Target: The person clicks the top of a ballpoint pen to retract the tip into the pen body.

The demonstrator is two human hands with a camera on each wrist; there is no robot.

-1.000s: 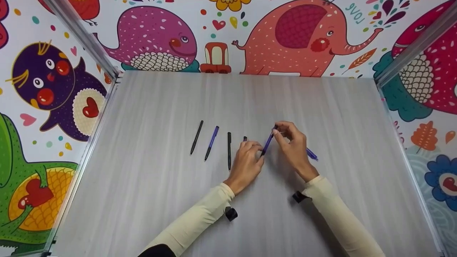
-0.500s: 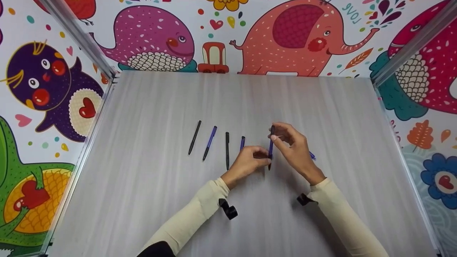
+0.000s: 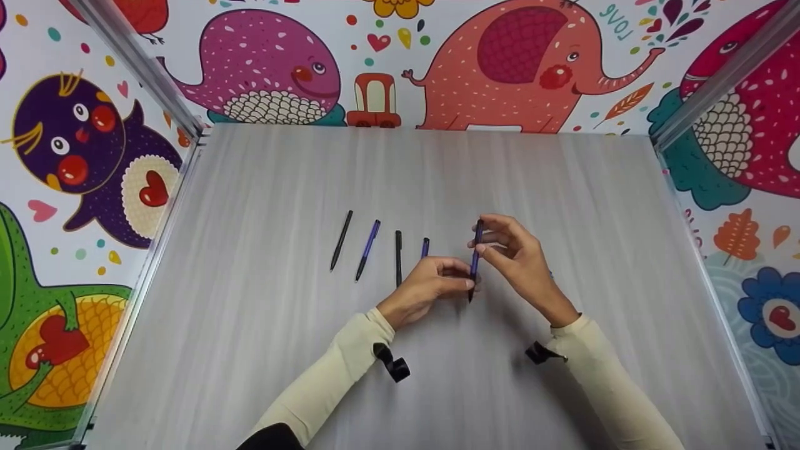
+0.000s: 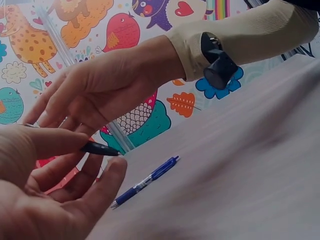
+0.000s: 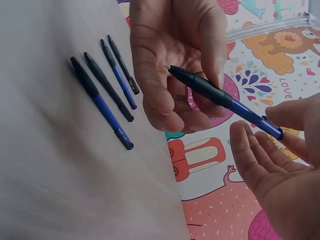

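Bright animal pictures [image 3: 272,59] stand around our gray table [image 3: 262,187]. We see four pens [image 3: 367,250] in a row; those look done. Our left hand [image 3: 422,284] and right hand [image 3: 524,262] both pinch a blue pen [image 3: 475,262] above the table. Another pen [image 4: 146,181] lies apart, maybe still to do.

Four blue pens [image 3: 367,250], two black pens [image 3: 341,240]
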